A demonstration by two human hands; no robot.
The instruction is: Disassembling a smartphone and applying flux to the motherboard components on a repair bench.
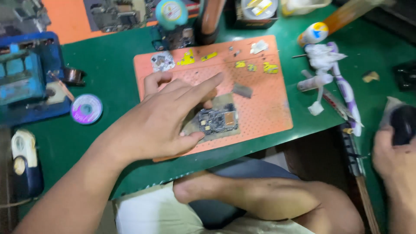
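Green counter (108, 69) spans the view, cluttered along its far edge. On it lies the orange perforated work mat (264, 99), roughly centred in front of me. Blue fixture (24, 73) sits at the far left of the counter, well apart from the mat. My left hand (167, 117) is over the near left part of the mat, fingers spread and loosely extended, index pointing toward the mat's middle; thumb tip rests at the left edge of the circuit board (218, 120). The board lies flat on a tan square pad on the mat, near the mat's front edge, dark with small metal shields facing up. I am not pinching it; contact by the thumb and perhaps a finger behind it, partly hidden. My right hand (396, 151) is at the right edge of view, off the mat, curled around a dark rounded object (405, 123); the grip itself is blurred and cut off, so I cannot tell how tight. White-and-purple toothbrush (344, 86) lies right of the mat. Purple solder-wick spool (86, 108) lies left of the mat. Small yellow tape scraps (271, 67) dot the mat's far strip.
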